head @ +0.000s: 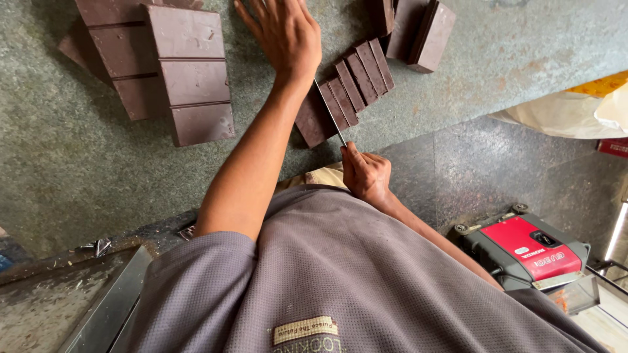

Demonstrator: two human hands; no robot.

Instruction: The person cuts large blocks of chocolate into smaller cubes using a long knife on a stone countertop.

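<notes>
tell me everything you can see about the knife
The knife shows as a long, thin, straight blade of pale grey metal, seen nearly edge-on. It stands on edge across the scored brown slab on the green stone counter, between two of the slab's bars. The right hand grips its near end, hiding the handle. The left hand lies over the far end, so the tip cannot be seen.

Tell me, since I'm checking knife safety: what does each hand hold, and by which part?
The right hand holds a knife by its handle end. The left hand presses flat on the brown slab, gripping nothing.
</notes>
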